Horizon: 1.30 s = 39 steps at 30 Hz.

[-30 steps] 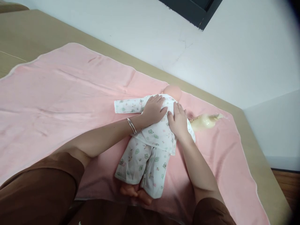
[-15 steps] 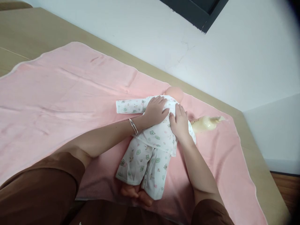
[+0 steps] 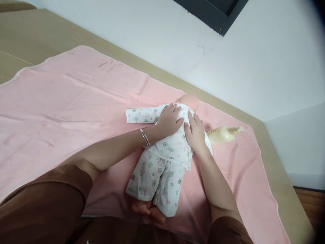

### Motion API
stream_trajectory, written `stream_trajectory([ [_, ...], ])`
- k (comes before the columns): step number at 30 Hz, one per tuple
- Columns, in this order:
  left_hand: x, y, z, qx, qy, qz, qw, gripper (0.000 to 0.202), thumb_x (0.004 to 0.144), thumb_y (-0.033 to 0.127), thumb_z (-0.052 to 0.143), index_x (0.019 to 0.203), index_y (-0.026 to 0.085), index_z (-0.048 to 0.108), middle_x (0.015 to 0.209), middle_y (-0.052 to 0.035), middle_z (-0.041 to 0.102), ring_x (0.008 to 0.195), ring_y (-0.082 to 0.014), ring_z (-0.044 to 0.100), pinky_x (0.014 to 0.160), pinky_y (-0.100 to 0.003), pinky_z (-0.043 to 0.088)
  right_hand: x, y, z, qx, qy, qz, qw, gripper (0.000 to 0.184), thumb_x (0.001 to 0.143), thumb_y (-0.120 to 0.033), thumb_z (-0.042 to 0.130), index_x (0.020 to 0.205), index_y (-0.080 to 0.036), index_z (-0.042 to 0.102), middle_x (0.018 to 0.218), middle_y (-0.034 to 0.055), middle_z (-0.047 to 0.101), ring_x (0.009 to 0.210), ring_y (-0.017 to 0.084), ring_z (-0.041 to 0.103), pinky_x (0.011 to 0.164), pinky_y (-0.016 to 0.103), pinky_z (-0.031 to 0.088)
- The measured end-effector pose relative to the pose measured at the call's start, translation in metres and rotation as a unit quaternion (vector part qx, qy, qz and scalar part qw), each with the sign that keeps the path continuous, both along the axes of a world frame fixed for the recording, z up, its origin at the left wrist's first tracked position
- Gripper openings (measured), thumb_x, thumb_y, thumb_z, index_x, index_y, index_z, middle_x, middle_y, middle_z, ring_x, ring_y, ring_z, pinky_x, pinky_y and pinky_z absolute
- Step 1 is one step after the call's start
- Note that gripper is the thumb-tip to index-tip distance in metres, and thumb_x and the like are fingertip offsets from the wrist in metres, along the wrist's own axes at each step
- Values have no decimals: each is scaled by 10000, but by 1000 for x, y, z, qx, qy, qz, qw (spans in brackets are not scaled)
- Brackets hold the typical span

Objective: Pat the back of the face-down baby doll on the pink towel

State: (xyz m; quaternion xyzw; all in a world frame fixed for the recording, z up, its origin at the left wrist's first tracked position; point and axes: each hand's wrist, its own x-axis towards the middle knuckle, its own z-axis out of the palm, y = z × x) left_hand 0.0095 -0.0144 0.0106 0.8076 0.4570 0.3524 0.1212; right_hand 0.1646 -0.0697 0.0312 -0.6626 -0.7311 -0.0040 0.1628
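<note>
Fingers of the left hand, slightly parted and extended, rest flat on the white-clothed, pinkish, plastic-looking doll, which lies directly beneath, its long axis running from feet at lower left to rounded head at upper right. Right hand, fingers more spread, also touches its torso; neither hand is nearer.

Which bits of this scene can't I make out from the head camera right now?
All in the head view:
1. Printed top: partly covered by the left hand and right hand.
2. Outstretched sleeve: its cloth hides whether an arm is inside.
3. Pale yellow bottle: markings too small to read.
4. Dark frame: cut off by the top edge.
</note>
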Motion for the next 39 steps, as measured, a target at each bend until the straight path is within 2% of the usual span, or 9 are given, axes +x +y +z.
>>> stream_trajectory([
  [3,0,0,2,3,9,-2,1000,469,947,295,488,1356,69,527,1439,-207,542,1422,-347,427,1205,-512,306,-2,-1,2,1,-2,-2,1000,557,1029,-391,295,1551,-209,361,1592,181,392,1507,325,312,1175,601,277],
  [8,0,1,4,-1,24,-9,1000,494,946,323,503,1365,61,525,1445,-206,532,1400,-355,439,1203,-507,304,-4,-1,4,5,-12,-12,1000,560,1025,-371,311,1551,-185,360,1580,192,408,1501,318,324,1186,577,274],
  [16,0,1,0,37,31,4,999,481,958,337,490,1363,83,540,1395,-186,574,1364,-343,474,1169,-515,339,-11,-6,10,-8,-39,-14,999,560,1033,-342,267,1552,-150,349,1564,212,426,1490,343,345,1168,611,287],
  [21,-2,-8,6,99,61,19,993,399,982,311,438,1275,97,603,1192,-175,671,1155,-324,599,985,-482,467,-28,-22,15,8,-82,-18,996,556,1011,-271,283,1486,-21,427,1501,279,483,1451,376,407,1168,599,307],
  [25,-2,-13,8,105,82,30,991,376,999,308,389,1176,99,648,1079,-180,690,1062,-331,631,891,-481,489,-27,-23,19,-12,-54,-7,998,546,978,-238,328,1461,-20,459,1509,248,491,1464,350,401,1194,558,311],
  [28,-1,-10,6,83,68,25,994,403,984,308,425,1258,80,614,1228,-193,663,1193,-341,590,1011,-496,455,-15,-11,17,-31,-9,-24,999,578,1009,-332,319,1493,-30,415,1543,233,453,1485,331,371,1213,542,292],
  [32,0,-1,3,35,39,-1,999,497,962,325,481,1381,60,528,1441,-206,549,1387,-345,463,1175,-526,335,-1,4,9,-41,10,-39,998,631,1025,-424,299,1534,-53,346,1593,227,375,1521,327,298,1217,590,245],
  [36,-1,2,1,63,23,-10,998,440,966,311,485,1337,93,578,1396,-173,604,1354,-318,515,1168,-509,369,-4,1,8,-26,-11,-28,999,590,1041,-381,252,1540,-80,343,1586,211,397,1516,315,314,1210,600,250],
  [39,-2,-1,0,109,18,-18,994,354,986,283,461,1242,118,642,1306,-159,671,1269,-278,602,1104,-472,456,-15,-9,9,9,-44,-27,999,564,1041,-334,235,1501,-59,413,1525,224,481,1466,334,404,1188,586,293],
])
